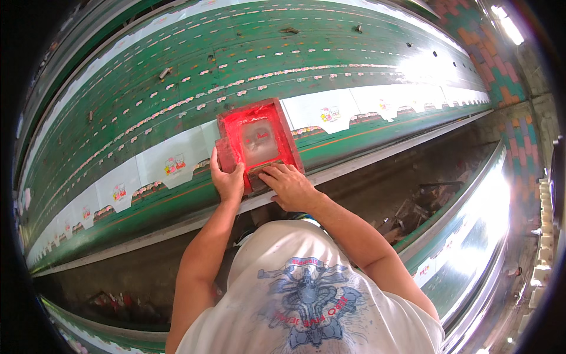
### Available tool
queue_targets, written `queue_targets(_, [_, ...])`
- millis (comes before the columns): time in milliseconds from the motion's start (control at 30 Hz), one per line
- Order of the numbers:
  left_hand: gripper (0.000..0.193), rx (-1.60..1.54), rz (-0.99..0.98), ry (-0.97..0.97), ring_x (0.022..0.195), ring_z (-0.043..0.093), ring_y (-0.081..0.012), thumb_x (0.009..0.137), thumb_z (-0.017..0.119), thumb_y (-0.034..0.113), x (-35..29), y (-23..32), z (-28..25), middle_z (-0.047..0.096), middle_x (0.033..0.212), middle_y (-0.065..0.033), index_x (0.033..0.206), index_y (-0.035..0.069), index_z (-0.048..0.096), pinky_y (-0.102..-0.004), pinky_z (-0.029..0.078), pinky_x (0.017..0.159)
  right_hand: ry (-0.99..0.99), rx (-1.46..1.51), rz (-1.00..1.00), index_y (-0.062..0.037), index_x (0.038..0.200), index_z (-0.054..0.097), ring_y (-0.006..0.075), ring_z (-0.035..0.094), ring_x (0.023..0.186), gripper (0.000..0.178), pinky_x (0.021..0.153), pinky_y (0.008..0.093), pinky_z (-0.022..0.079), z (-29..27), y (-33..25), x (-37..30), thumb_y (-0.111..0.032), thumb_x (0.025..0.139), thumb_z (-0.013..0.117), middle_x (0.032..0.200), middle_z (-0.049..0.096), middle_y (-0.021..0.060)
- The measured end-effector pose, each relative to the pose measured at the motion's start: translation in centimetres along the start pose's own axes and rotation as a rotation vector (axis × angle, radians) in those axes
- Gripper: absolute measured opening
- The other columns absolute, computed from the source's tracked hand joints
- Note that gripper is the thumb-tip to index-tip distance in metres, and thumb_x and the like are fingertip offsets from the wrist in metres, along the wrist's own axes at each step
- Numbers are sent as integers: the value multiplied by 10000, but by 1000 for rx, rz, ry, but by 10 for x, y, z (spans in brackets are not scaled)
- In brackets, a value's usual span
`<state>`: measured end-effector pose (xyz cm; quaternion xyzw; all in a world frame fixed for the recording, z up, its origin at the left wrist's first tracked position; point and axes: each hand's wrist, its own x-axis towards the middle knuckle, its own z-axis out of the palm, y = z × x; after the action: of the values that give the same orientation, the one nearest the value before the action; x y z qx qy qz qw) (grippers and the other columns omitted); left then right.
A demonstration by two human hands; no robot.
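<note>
A screen printing frame (222, 125), its wooden border smeared with red ink, lies over the row of white pieces on the long green table. Its pale mesh window (259, 141) shows a small red patch. My left hand (227, 177) grips the frame's near left side, with the thumb toward the inner edge. At the near end of the frame, my right hand (289, 187) has its fingers bent over a narrow brownish bar (257, 171) that looks like a squeegee. Part of that bar is hidden under the fingers.
White pieces with small colored cartoon prints (175, 164) line the near side of the green table (194, 65). Small scraps (165, 73) are scattered farther back. Another table (471, 224) with white pieces stands at right. Debris (421, 206) lies in the aisle between.
</note>
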<state>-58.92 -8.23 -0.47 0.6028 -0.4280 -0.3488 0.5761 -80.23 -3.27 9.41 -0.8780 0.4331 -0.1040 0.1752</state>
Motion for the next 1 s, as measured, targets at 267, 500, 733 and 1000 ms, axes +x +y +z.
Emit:
queue_targets(267, [934, -48, 66, 56, 1440, 629, -267, 807, 730, -146, -6, 26, 19, 621, 1582, -182, 1693, -4, 471, -405, 491, 1243, 357, 242, 275, -94, 1471, 730, 405, 530, 1532, 539, 1261, 504, 453, -1, 46, -32, -258, 975, 862, 1604, 624, 187])
queue_targets(500, [896, -179, 91, 22, 1389, 639, -218, 848, 725, -127, -33, 50, 109, 622, 1553, -153, 1697, -26, 456, -386, 515, 1204, 451, 777, 432, -45, 1425, 769, 330, 639, 1420, 441, 1238, 462, 459, -24, 132, -97, -219, 1022, 807, 1462, 744, 189])
queue_targets(733, [919, -168, 21, 57, 1460, 597, -242, 807, 764, -124, -61, 41, 232, 613, 1588, -156, 1680, -16, 497, -401, 463, 1261, 494, 773, 445, -65, 1443, 771, 358, 592, 1501, 470, 1274, 483, 428, -60, 236, -164, -249, 1012, 813, 1464, 734, 229])
queue_targets(1000, [935, -149, -81, 79, 1440, 610, -228, 777, 746, -116, -76, 49, 284, 613, 1605, -129, 1679, -2, 527, -383, 474, 1239, 342, 865, 319, -52, 1465, 752, 366, 509, 1594, 492, 1310, 508, 397, -95, 306, -205, -244, 1014, 795, 1504, 737, 176])
